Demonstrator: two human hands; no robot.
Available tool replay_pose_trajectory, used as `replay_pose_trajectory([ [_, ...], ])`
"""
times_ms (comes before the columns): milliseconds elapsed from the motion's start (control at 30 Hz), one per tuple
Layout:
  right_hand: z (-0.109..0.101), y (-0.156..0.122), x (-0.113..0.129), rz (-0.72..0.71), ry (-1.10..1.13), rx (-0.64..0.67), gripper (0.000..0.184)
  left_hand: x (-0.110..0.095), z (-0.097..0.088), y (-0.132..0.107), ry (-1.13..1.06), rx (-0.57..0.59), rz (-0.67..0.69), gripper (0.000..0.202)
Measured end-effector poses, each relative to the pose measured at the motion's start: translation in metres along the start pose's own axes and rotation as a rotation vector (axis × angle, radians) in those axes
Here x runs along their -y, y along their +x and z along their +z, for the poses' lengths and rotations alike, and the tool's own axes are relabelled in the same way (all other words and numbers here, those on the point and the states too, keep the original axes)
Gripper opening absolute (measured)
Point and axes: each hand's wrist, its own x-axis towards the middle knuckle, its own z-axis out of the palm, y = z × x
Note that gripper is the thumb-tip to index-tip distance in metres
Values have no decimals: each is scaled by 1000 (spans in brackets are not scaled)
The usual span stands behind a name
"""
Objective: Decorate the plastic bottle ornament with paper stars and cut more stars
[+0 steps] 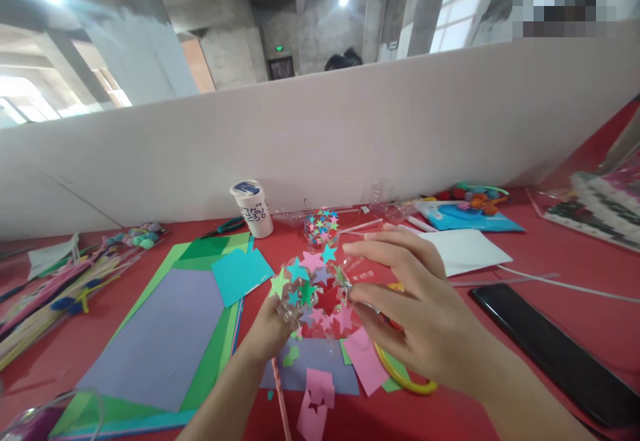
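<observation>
In the centre is a clear plastic cluster decorated with pastel paper stars (313, 294) in pink, blue, purple and green. From below and to its left, my left hand (267, 331) grips it, with most fingers hidden behind the stars. A pink straw-like stick (280, 394) runs down from near that hand. My right hand (415, 294) is at the cluster's right edge, thumb and index finger pinched against the clear part while the other fingers curve above. Behind it lies a similar ball of small stars (323, 226). Below are cut pink paper (319, 387) and purple paper (340, 371).
Coloured sheets (165, 334) and a turquoise square (243, 274) lie to the left, near pipe cleaners (55, 301). A patterned cup (253, 211) stands before the white partition (300, 141). A yellow loop handle (415, 384), black phone (545, 347) and white paper (467, 251) are at right.
</observation>
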Motion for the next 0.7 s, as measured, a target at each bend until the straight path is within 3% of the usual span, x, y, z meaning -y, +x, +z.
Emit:
replay_pose_trajectory([
  [67,-2,-1,0,8,44,30,15,2,-2,5,13,28,-26,16],
  [200,-8,-3,-1,83,237,76,13,3,-5,9,17,40,-45,26],
  [300,-9,-4,-6,174,352,17,10,1,-5,6,10,21,-43,29],
  [467,0,-4,-13,367,333,-74,12,-6,0,1,-9,-4,-25,42],
  [700,0,-3,-3,555,459,-3,10,-17,4,1,-40,22,-12,26],
])
